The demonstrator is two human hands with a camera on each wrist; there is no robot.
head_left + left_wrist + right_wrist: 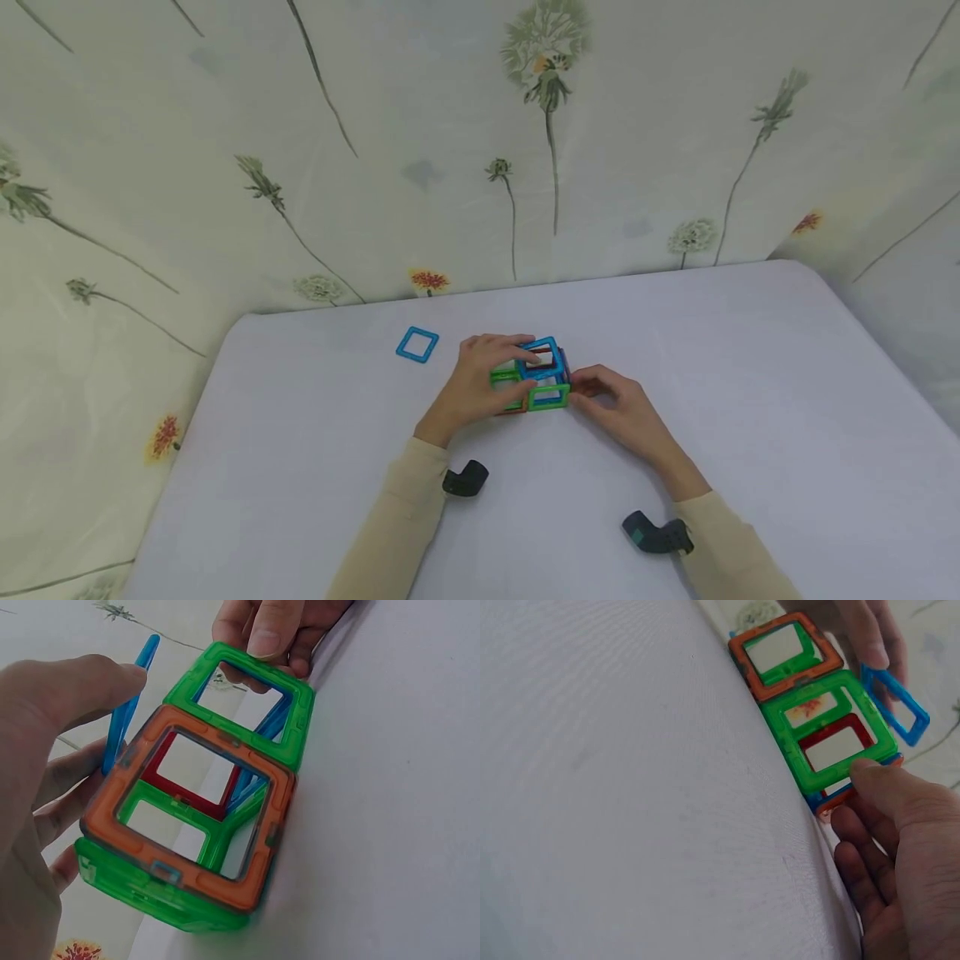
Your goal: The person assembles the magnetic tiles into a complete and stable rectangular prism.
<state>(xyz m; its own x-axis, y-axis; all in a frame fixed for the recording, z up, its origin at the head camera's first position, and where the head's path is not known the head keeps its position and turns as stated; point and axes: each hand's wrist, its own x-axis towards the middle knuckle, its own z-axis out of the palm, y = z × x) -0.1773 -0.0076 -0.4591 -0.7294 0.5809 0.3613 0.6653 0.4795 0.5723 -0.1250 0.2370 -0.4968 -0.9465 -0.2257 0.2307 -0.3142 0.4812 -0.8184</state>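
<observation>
A low box-like structure of square magnetic tiles stands on the white table, with an orange tile [202, 879] and a green tile [786, 750] side by side on its near face. Through these frames a red tile [206, 804] shows at the back. My left hand [476, 379] pinches a blue square magnetic tile [120, 720] between thumb and fingers, tilted over the structure's top. At the right end, my right hand [618, 408] grips the structure, its thumb on the green tile's edge and fingers by the end tiles. Some back tiles are hidden.
Another blue square tile [424, 332] lies flat on the table [300, 467], left of the structure and toward the back edge. A flower-printed cloth [420, 225] hangs behind the table. Black curved devices [467, 479] sit at both wrists.
</observation>
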